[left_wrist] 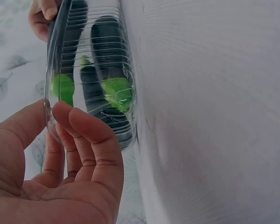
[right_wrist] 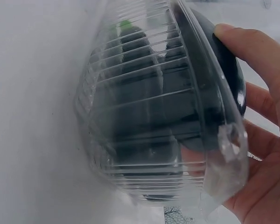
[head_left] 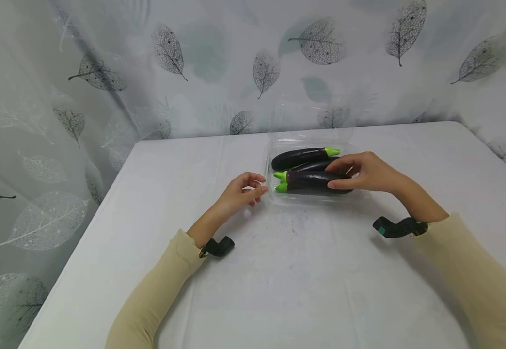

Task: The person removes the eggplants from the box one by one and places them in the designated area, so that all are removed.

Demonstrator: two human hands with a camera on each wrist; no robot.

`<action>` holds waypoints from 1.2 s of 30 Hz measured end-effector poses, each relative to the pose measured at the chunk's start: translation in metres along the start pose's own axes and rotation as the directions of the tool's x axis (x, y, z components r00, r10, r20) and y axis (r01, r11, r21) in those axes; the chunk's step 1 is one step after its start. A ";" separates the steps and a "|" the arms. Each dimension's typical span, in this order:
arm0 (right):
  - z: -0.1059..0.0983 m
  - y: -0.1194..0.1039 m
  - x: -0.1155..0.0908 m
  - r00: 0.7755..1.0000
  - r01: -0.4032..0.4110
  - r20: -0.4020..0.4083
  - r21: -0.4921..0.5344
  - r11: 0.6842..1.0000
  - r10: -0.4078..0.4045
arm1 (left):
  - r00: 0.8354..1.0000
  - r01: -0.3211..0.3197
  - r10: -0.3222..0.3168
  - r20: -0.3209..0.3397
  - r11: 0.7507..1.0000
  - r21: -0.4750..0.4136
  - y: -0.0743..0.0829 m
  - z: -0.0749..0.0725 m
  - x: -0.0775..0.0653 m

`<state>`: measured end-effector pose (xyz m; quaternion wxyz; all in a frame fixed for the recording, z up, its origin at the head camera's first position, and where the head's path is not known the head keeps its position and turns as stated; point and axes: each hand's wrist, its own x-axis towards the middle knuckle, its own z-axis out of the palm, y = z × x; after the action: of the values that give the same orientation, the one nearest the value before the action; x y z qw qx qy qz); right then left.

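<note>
Now, right hand (head_left: 368, 172): holding the top eggplant (head_left: 314, 178), thumb on the near side and fingers on the far side.
Top eggplant: in the right hand's grasp at its right end; its green stem points toward the left hand, and its body lies over the others.
Left hand (head_left: 241, 191): curled, thumb and forefinger narrowly apart at the box rim; I cannot tell whether they pinch it.
Clear box (head_left: 288, 144): between the two hands, just right of the left fingertips.
Other eggplants: in the box, a back one (head_left: 298, 157) beyond the right hand's fingers, a middle one (head_left: 318, 166) beside those fingers, and a front one (head_left: 309, 190) below the held one.
Tabletop (head_left: 257, 281): white, beneath both hands.
Wrist cameras: black, one below the right hand (head_left: 399, 227), one below the left (head_left: 219, 246).
Curtain (head_left: 218, 58): leaf-patterned, well beyond both hands.
</note>
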<state>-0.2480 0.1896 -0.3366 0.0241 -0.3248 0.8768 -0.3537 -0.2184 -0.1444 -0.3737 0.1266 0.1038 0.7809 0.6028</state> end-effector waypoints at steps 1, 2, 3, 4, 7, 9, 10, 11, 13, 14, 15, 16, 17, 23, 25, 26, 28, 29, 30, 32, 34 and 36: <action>0.000 0.000 0.000 1.000 -0.002 -0.004 0.003 1.000 0.002 | 1.000 -0.001 0.001 0.000 1.000 0.000 0.000 0.000 0.000; -0.001 0.000 0.000 1.000 -0.002 -0.009 0.002 1.000 0.002 | 1.000 -0.001 0.001 -0.001 1.000 -0.002 0.000 0.000 0.000; -0.001 -0.001 -0.001 1.000 -0.006 -0.015 0.002 1.000 0.006 | 1.000 0.000 0.000 -0.001 1.000 -0.002 0.000 0.000 0.000; -0.002 -0.001 -0.001 1.000 -0.011 -0.020 0.000 1.000 0.011 | 1.000 0.001 -0.001 -0.001 1.000 -0.002 0.001 0.000 0.000; -0.003 0.000 -0.003 0.999 -0.014 -0.037 -0.009 1.000 0.013 | 1.000 0.005 -0.005 -0.001 1.000 -0.003 0.000 -0.001 0.000; -0.004 0.000 -0.003 0.999 -0.004 -0.047 -0.010 1.000 0.003 | 1.000 0.006 -0.006 -0.004 1.000 -0.001 0.000 -0.001 0.001; -0.004 0.000 -0.003 0.999 0.003 -0.051 -0.010 1.000 -0.004 | 1.000 0.005 -0.005 -0.005 1.000 -0.001 0.000 -0.001 0.001; -0.004 0.000 -0.003 0.998 0.010 -0.055 -0.009 1.000 -0.010 | 1.000 0.004 -0.004 -0.006 1.000 -0.001 0.000 -0.001 0.001; -0.005 0.000 -0.003 0.998 0.019 -0.064 -0.005 1.000 -0.019 | 1.000 0.001 -0.001 -0.006 1.000 -0.002 -0.001 -0.001 0.001; -0.006 0.000 -0.003 0.997 0.020 -0.068 -0.002 1.000 -0.021 | 1.000 0.000 0.000 -0.006 1.000 -0.002 -0.001 -0.001 0.001; -0.006 0.001 -0.003 0.997 0.019 -0.073 -0.001 1.000 -0.019 | 1.000 0.000 0.000 -0.005 1.000 -0.005 -0.001 -0.001 0.001; -0.007 0.001 -0.003 0.997 0.015 -0.078 0.002 1.000 -0.015 | 1.000 0.000 0.000 -0.004 1.000 -0.007 -0.001 0.000 0.001; -0.007 0.001 -0.003 0.997 0.008 -0.082 0.004 1.000 -0.008 | 1.000 0.001 -0.001 -0.004 1.000 -0.009 -0.001 0.000 0.001; -0.012 0.001 -0.005 0.993 -0.034 -0.112 0.010 0.999 0.035 | 1.000 0.010 -0.010 -0.003 1.000 -0.014 0.001 0.001 0.000; -0.014 0.001 -0.006 0.992 -0.040 -0.121 0.007 0.999 0.041 | 1.000 0.010 -0.010 -0.001 1.000 -0.018 0.002 0.002 0.001; -0.015 0.001 -0.007 0.991 -0.043 -0.124 0.007 0.999 0.044 | 1.000 0.010 -0.010 0.000 1.000 -0.020 0.002 0.002 0.001; -0.017 0.001 -0.008 0.990 -0.045 -0.132 0.003 0.999 0.045 | 1.000 0.010 -0.010 0.002 1.000 -0.026 0.001 0.003 0.001; -0.018 0.002 -0.009 0.990 -0.043 -0.135 0.001 0.999 0.043 | 1.000 0.010 -0.010 0.002 1.000 -0.026 0.001 0.003 0.002; -0.019 0.002 -0.009 0.990 -0.038 -0.139 0.001 0.999 0.037 | 1.000 0.010 -0.010 0.004 1.000 -0.027 0.001 0.002 0.002; -0.021 0.004 -0.010 0.988 -0.027 -0.149 -0.001 1.000 0.027 | 1.000 0.014 -0.014 0.002 1.000 -0.023 0.001 0.002 0.002; -0.023 0.007 -0.011 0.987 -0.030 -0.159 -0.002 1.000 0.029 | 1.000 0.020 -0.020 0.001 1.000 -0.019 0.000 0.001 0.002; -0.025 0.009 -0.013 0.984 -0.042 -0.171 0.005 0.999 0.042 | 1.000 0.024 -0.024 0.001 1.000 -0.021 0.000 0.001 0.002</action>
<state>-0.2499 0.2170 -0.3257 -0.0435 -0.2746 0.8820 -0.3804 -0.2200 -0.1431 -0.3743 0.1352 0.0936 0.7758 0.6092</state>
